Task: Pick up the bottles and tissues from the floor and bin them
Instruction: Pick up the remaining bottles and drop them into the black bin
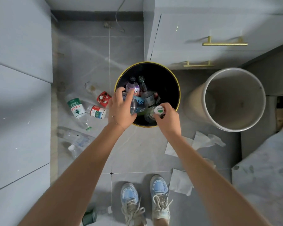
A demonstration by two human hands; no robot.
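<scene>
Over a black bin (179, 95), left hand (121, 110) wraps its fingers round a blue-labelled bottle (138, 104); right hand (167, 121) pinches a white-capped bottle (151, 113) at five o'clock.

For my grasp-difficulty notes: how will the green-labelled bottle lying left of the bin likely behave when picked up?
The green-labelled bottle looks empty and clear, so probably light. Its thin-looking plastic may dent when squeezed. Lying on its side on the smooth floor, it would likely roll if nudged.
</scene>
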